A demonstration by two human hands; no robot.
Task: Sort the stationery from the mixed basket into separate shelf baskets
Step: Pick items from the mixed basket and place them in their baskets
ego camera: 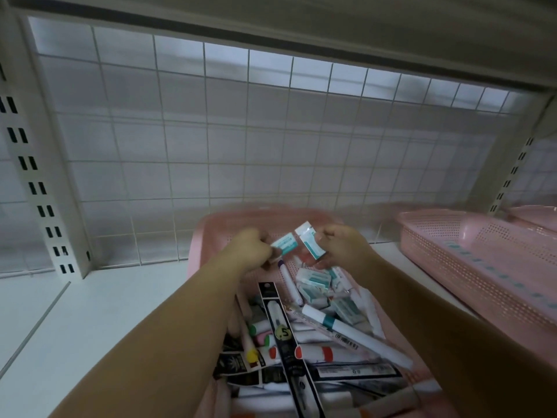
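**Two eraser packets held up over the mixed basket**

Both bare arms reach forward over the mixed basket [211, 227], a pink perforated tray standing on the white shelf [90, 312]. The left hand [251, 250] is curled, its fingers pinching one end of a teal-and-white eraser packet [284, 243]. The right hand [343, 247] pinches a second eraser packet [310, 241] of the same kind, held more upright. The hands are close together above the far end of the basket. The two packets nearly meet between them, though the blur keeps me from saying whether they touch.

Just below the right hand, a heap of erasers [313, 285] lies in the far right part of the basket. The nearer end is crowded with overlapping things. A white marker with a teal band [331, 322] lies slantwise. With it are long black pen packs [281, 330] and white markers with coloured caps [313, 352] — red, yellow and green among them.

Off to the right, well apart from the hands, a shelf basket [497, 267] in the same pink stands on the shelf. A row of teal specks shows through its perforated side, too blurred to name. Behind it, the corner of another pink basket [533, 214] shows at the far right. A wire grid panel [211, 131] closes the back of the bay, and a slotted upright [39, 176] stands at the left.
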